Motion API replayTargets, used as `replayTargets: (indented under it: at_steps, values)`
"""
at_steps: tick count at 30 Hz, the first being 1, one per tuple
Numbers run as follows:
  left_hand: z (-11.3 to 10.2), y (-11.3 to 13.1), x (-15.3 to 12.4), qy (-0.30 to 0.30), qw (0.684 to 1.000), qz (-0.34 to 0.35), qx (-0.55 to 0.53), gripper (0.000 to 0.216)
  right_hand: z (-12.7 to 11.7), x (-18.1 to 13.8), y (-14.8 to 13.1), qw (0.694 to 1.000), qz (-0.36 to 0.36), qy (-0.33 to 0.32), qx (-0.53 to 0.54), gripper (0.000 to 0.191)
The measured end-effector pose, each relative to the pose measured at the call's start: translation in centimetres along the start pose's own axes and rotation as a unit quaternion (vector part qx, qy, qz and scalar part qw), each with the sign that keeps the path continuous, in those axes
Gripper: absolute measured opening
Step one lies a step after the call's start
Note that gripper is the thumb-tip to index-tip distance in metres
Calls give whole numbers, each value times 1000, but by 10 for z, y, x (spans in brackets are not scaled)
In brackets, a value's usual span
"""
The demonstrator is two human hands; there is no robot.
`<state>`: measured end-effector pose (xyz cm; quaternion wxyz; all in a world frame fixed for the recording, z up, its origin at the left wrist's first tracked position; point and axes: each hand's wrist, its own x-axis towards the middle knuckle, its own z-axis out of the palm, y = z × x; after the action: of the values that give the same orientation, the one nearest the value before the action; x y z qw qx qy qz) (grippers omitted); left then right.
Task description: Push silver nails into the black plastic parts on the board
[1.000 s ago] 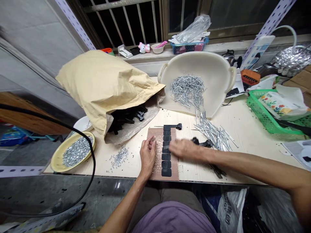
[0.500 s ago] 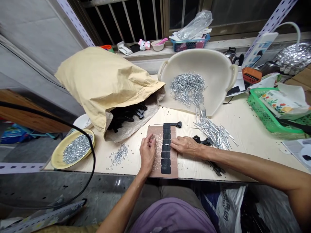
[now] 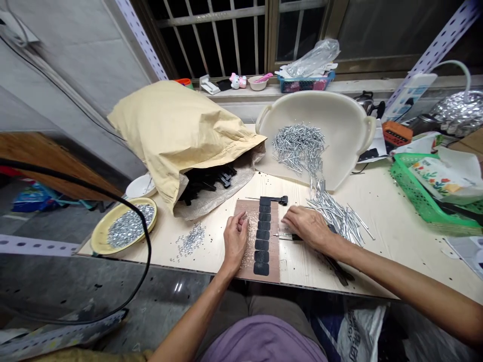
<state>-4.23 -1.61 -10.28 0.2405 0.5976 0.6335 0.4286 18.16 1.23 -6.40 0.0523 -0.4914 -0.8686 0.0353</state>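
Observation:
My left hand rests at the left edge of a brown board, its fingers curled; anything between them is too small to make out. Down the board runs a column of black rounded pads. Across its top end lies a black plastic piece with a thin metal pin pointing left. My right hand is just right of the board, fingers bent together over dark pieces, with its grip hidden. A thin metal pin sticks out leftward below those fingers. Long metal pins lie heaped beyond this hand.
A yellow sack spills black plastic parts at the back left. A white basin holds many metal pins. Small metal pieces lie left of the board, near a yellow bowl. A green basket stands at right.
My right hand has moved right, off the black pads to the dark pieces beside the board. My left hand stays by the board. The whole view has shifted slightly.

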Motion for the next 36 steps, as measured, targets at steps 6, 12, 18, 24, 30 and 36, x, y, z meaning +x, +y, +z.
replayTargets:
  at_steps: [6, 12, 18, 24, 30, 36]
  values:
    - [-23, -5, -4, 45, 999, -18, -15, 32, 5, 82, -10, 1000, 15, -19, -19, 34]
    - [-100, -42, -6, 101, 983, -4, 153, 26, 22, 139, -34, 992, 37, -108, -60, 27]
    - [-127, -72, -15, 26, 950, 41, 309, 24, 31, 146, -22, 991, 22, -99, -92, 27]
    - [-110, -76, 4, -26, 930, 72, 360, 20, 8, 131, -11, 992, -8, 82, -92, 26]
    - [-104, -72, 14, -38, 923, 47, 380, 18, -12, 97, -33, 972, -68, 207, 91, 28]
    - [-103, -51, 13, 1, 991, -48, 123, 13, 2, 63, -78, 950, -90, 180, 237, 29]
